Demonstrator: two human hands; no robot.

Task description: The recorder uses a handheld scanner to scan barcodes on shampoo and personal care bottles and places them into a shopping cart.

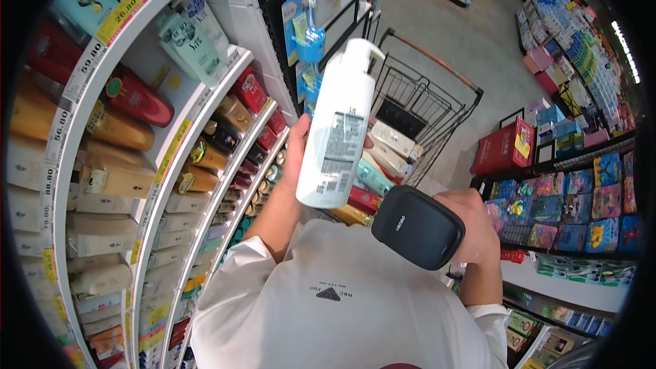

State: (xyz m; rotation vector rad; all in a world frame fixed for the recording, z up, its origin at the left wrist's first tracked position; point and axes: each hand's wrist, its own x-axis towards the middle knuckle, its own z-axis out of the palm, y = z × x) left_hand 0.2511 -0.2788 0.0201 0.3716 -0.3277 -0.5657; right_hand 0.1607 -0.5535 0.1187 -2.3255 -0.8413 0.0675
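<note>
My left hand (294,156) grips a white pump bottle (330,148) by its side, in front of my chest. The bottle stands nearly upright, leaning slightly to the right. Its printed back label, with a barcode near the base, faces me. In my right hand (476,223) is a black handheld device (417,228), apparently a barcode scanner, its rounded head just right of the bottle and apart from it. Most of the device's handle is hidden by my fingers. Beyond both hands, a wire shopping cart (447,130) holds white bottles (392,141), a teal bottle (373,177) and a red bottle (361,200).
Curved white shelves (146,220) full of bottles and price tags rise close on my left. Blue hanging packs (310,43) are beyond them. A display of colourful packs (558,207) stands to the right, near a red box (505,146). Grey floor (435,7) extends past the cart.
</note>
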